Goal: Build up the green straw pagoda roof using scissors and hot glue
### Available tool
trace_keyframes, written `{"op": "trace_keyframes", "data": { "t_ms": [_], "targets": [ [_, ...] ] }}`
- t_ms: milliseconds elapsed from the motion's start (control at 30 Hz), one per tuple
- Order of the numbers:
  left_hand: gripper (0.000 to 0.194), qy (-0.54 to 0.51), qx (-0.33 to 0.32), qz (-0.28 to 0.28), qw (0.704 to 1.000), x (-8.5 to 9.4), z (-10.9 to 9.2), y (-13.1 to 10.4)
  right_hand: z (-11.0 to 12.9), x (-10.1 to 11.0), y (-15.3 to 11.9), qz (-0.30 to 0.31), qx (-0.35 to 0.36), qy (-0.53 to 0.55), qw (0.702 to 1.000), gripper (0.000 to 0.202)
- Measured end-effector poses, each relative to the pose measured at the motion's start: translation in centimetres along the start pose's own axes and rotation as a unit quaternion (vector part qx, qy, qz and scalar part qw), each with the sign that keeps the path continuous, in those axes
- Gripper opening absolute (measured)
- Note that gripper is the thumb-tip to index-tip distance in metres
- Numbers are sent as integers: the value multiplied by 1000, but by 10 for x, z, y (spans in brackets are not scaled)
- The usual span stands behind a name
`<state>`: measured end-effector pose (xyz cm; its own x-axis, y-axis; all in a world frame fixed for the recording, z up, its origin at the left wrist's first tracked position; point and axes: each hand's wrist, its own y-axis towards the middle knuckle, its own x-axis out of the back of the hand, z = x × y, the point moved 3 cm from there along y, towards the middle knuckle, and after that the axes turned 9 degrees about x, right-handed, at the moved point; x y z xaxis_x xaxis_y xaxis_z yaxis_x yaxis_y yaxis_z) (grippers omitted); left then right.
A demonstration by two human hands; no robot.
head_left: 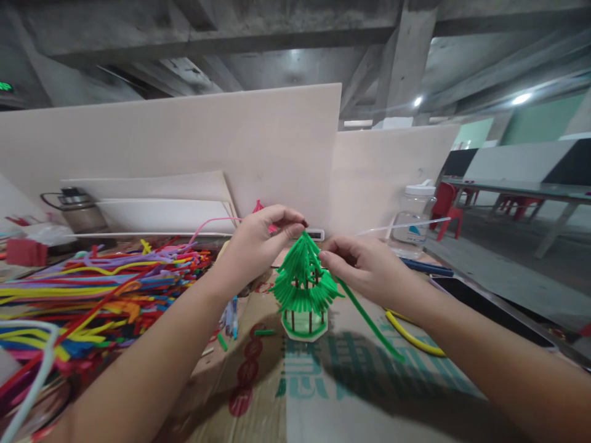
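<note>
A small pavilion model stands upright on the cardboard, with two tiers of green pipe-cleaner roof, brown posts and an octagonal base. My left hand pinches at the peak of its roof; a small dark tip shows between thumb and finger. At the roof's upper right edge, my right hand has thumb and fingers closed on a green pipe cleaner. The long free end of that pipe cleaner slants down to the right over the cardboard. Its other end is hidden by the fingers and roof.
A heap of coloured pipe cleaners lies at left, before a dark-topped bottle. Green offcuts and a yellow pipe cleaner rest on the cardboard. At right are a clear bottle and a phone. White boards stand behind.
</note>
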<state>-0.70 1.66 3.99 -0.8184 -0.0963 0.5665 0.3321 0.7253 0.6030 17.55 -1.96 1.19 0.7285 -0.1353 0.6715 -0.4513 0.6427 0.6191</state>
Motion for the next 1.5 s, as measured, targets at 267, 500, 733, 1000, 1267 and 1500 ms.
{"op": "trace_keyframes", "data": {
  "t_ms": [267,500,733,1000,1267,1500],
  "targets": [
    [19,-43,40,36,998,-8,-7,-3,-2,-2,0,10,-31,55,998,21],
    [30,-6,25,-34,999,-3,4,1,-3,5,1,-6,-13,4,1000,21],
    [33,2,61,11,998,-10,10,3,-3,-1,1,-2,-16,-57,998,28],
    [33,11,74,45,996,-14,15,5,-12,-8,3,6,-32,-51,998,26],
    [30,37,61,58,996,-15,9,5,-11,-10,4,10,-31,-27,999,24],
    [29,54,51,59,996,-12,5,5,-11,-11,3,16,-27,-29,999,23]
  ]
}}
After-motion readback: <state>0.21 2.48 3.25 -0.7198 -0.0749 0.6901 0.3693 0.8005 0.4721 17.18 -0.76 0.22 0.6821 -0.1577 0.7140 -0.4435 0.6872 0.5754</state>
